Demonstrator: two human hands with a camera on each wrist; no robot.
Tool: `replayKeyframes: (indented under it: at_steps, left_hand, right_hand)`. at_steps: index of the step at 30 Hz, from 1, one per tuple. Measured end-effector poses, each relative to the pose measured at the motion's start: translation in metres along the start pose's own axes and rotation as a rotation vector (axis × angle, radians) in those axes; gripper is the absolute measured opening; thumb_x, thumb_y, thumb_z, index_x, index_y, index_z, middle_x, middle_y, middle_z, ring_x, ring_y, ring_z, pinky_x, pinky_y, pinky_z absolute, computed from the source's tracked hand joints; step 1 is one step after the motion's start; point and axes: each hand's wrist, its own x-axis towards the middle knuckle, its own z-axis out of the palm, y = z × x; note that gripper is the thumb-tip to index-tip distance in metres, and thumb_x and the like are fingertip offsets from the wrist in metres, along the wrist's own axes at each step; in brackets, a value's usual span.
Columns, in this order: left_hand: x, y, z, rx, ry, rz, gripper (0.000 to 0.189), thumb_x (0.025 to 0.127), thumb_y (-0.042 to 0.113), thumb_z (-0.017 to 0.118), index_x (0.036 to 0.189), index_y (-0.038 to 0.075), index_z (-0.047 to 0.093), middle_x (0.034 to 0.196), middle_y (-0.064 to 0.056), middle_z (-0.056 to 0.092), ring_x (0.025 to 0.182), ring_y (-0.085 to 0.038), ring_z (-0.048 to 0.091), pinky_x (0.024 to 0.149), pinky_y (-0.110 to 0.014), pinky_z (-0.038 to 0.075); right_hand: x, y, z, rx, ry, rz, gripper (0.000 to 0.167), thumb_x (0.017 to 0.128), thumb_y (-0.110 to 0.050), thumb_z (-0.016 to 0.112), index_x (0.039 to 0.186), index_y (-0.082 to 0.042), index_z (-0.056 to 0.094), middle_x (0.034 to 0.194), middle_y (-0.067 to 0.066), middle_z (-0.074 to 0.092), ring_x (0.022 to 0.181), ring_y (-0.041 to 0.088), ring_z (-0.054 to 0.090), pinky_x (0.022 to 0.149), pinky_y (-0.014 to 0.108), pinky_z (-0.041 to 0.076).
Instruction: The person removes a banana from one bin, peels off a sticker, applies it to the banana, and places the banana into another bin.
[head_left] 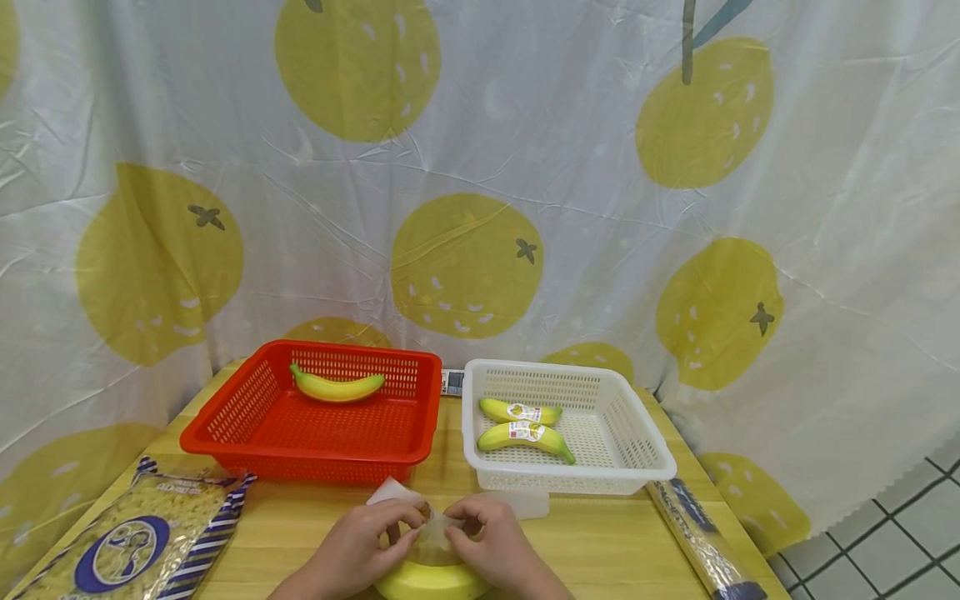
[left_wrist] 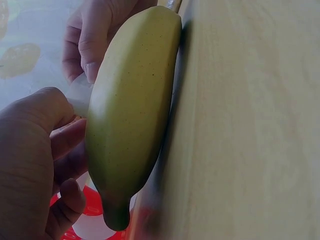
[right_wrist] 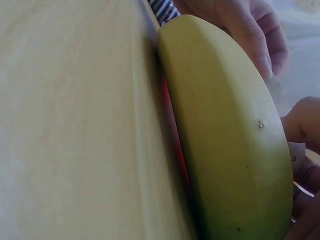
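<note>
A yellow banana (head_left: 431,581) lies on the table right in front of me, large in both wrist views. Just behind it my left hand (head_left: 363,537) and right hand (head_left: 495,542) meet at a small translucent sticker (head_left: 435,532), each pinching one side between thumb and fingers. The sticker (left_wrist: 79,96) also shows between the two hands beyond the banana in the left wrist view. A piece of white paper (head_left: 393,492) sticks up by the left fingers. In the right wrist view, a bit of printed paper (right_wrist: 297,154) shows past the banana, at the fingers.
A red basket (head_left: 315,457) with one banana (head_left: 337,387) stands at back left. The white basket (head_left: 570,475) at back right holds two labelled bananas (head_left: 525,435). A white strip (head_left: 525,502) lies before it. Pasta bags flank the table: a wide one (head_left: 135,533), a long one (head_left: 701,542).
</note>
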Motion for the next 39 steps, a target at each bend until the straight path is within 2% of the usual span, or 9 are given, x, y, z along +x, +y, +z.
replayKeyframes:
  at_steps: [6,14,18,24,39]
  left_hand:
    - [0.0001,0.0002,-0.0001,0.002,-0.001,-0.012,0.029,0.086,0.001,0.08,0.101,0.024,0.07,0.11,0.003,0.077,0.071,0.009,0.055,0.061,-0.009,0.046]
    - [0.0004,-0.0003,-0.0015,-0.004,-0.015,-0.042,0.029,0.084,-0.001,0.079,0.096,0.023,0.068,0.113,0.004,0.076,0.072,0.009,0.055,0.06,-0.01,0.047]
    - [-0.0005,-0.0006,-0.0017,0.008,-0.017,-0.052,0.03,0.082,-0.002,0.079,0.095,0.022,0.067,0.108,0.006,0.077,0.072,0.009,0.055,0.059,-0.01,0.047]
    - [-0.0012,0.0004,-0.0015,0.033,-0.017,-0.085,0.031,0.081,0.0,0.08,0.095,0.023,0.066,0.09,0.013,0.072,0.069,0.009,0.054,0.057,-0.007,0.042]
    - [-0.0022,0.0002,-0.0035,0.022,-0.055,-0.125,0.027,0.083,0.002,0.079,0.099,0.02,0.068,0.09,0.01,0.072,0.07,0.009,0.055,0.057,-0.007,0.042]
  right_hand:
    - [0.0002,0.0026,0.0004,-0.02,0.016,0.036,0.008,0.092,-0.011,0.077,0.095,-0.018,0.076,0.085,-0.007,0.07,0.077,-0.004,0.056,0.067,0.02,0.054]
    - [0.0003,0.0044,-0.0005,-0.035,0.046,0.042,0.009,0.091,-0.009,0.077,0.095,-0.017,0.076,0.085,-0.005,0.071,0.077,-0.002,0.057,0.067,0.02,0.053]
    - [0.0004,0.0056,-0.0007,-0.038,0.058,0.046,0.011,0.091,-0.006,0.077,0.095,-0.017,0.076,0.084,-0.003,0.072,0.076,-0.002,0.057,0.065,0.02,0.053]
    - [0.0007,0.0051,-0.002,-0.029,0.057,0.067,0.01,0.091,-0.005,0.076,0.095,-0.014,0.075,0.084,-0.002,0.072,0.075,-0.002,0.058,0.064,0.02,0.053]
    - [0.0008,0.004,-0.0026,-0.035,0.065,0.129,0.007,0.091,-0.005,0.075,0.091,-0.012,0.075,0.081,-0.003,0.07,0.072,-0.004,0.056,0.062,0.019,0.052]
